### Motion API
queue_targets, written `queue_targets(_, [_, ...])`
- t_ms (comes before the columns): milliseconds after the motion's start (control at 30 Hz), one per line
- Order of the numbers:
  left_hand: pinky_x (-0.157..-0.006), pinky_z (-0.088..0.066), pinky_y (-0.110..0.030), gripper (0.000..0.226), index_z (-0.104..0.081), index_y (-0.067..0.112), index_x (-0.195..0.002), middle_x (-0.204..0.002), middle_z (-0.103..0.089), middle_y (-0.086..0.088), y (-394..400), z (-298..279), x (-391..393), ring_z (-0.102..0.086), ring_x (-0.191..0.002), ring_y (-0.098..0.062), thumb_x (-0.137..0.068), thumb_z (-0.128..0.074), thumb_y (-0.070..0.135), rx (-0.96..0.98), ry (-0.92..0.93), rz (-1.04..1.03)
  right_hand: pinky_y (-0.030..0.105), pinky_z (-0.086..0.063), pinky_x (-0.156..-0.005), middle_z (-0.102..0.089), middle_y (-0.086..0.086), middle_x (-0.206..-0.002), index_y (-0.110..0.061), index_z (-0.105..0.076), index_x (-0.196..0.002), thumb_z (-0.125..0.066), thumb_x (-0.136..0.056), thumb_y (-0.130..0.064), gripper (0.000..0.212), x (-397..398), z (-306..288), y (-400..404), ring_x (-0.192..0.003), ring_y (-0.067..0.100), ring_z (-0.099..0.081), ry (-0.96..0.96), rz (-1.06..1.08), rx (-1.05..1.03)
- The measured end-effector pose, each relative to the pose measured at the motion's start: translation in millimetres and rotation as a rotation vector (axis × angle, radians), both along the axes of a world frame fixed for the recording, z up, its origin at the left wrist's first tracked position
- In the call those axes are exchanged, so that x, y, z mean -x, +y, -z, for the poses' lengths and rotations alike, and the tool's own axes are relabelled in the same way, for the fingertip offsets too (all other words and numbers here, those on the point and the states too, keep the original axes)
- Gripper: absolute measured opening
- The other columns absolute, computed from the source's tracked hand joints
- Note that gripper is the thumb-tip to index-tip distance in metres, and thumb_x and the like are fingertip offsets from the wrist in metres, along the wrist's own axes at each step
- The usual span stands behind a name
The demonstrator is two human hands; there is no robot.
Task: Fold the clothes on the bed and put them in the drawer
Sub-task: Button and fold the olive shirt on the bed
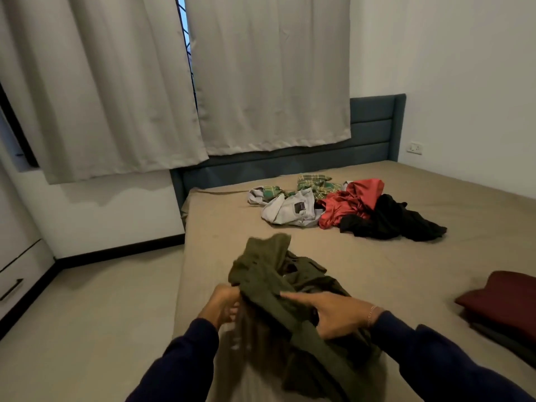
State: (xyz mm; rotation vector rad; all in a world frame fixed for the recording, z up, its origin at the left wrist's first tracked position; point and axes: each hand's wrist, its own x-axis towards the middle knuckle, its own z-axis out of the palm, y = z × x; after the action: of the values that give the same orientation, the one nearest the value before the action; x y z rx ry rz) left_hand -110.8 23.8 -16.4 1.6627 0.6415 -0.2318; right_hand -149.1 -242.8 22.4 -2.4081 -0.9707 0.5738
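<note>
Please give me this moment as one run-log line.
both hands grip olive garment | left hand | right hand | unfolded pile on bed

Head view (single), looking down over bed (290, 256).
</note>
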Motion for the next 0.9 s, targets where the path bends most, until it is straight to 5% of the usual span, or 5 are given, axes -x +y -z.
queue_targets(200, [-0.067,-0.056,-0.033,0.057,-0.062,0.013,-0.097,-0.088,-0.065,-0.009,-9.9,1.5,6.6,-0.063,-0.078,-0.024,-0.092,-0.051,0.069,0.205,0.041,0.223,0.029,-0.046,-0.104,-0.054,-0.011,-0.145,-0.037,-0.042,-0.15,-0.073,-0.091,-0.03,0.067,3.4,26.5,24.8,-0.117,0.005,-0.058,0.312,-0.093,0.142])
queue_targets(400, [-0.058,-0.046,-0.027,0.032,-0.053,0.016,-0.065,-0.069,-0.05,-0.004,-5.6,15.6,16.3,-0.049,-0.06,-0.013,-0.092,-0.065,0.002,-0.38,-0.05,0.548,0.037,-0.05,-0.105,-0.056,-0.002,-0.139,-0.024,-0.049,-0.142,-0.075,-0.088,-0.026,0.06,-10.7,37.7,41.6,-0.124,0.017,-0.056,-0.126,0.167,0.026])
queue_targets(567, [-0.056,-0.057,-0.03,0.013,-0.064,0.003,-0.095,-0.093,-0.065,-0.013,-9.5,-18.2,19.8,-0.064,-0.08,-0.021,-0.096,-0.053,-0.005,0.155,-0.213,0.104,0.04,-0.045,-0.107,-0.039,-0.003,-0.144,-0.025,-0.023,-0.152,-0.059,-0.044,-0.098,0.136,-3.3,43.3,73.3,-0.127,0.019,-0.043,-0.354,0.294,0.065])
queue_targets(700, [-0.062,-0.062,-0.035,0.012,-0.062,-0.005,-0.1,-0.098,-0.066,-0.02,0.1,-56.0,5.8,-0.067,-0.088,-0.029,-0.097,-0.05,-0.007,0.51,-0.37,-0.175,0.035,-0.052,-0.084,-0.053,0.003,-0.121,-0.021,-0.05,-0.13,-0.051,-0.081,-0.077,0.074,19.0,77.7,96.4,-0.103,0.021,-0.054,-0.717,0.528,0.034])
queue_targets(900, [-0.087,-0.058,-0.038,0.061,-0.059,0.008,-0.123,-0.115,-0.07,-0.01,7.9,-56.9,22.9,-0.068,-0.102,-0.022,-0.082,-0.074,0.052,0.227,-0.404,0.184,0.047,-0.057,-0.088,-0.075,0.007,-0.094,-0.013,-0.071,-0.103,-0.042,-0.106,-0.04,0.04,-7.6,25.3,86.5,-0.09,0.022,-0.072,0.154,0.77,-0.853])
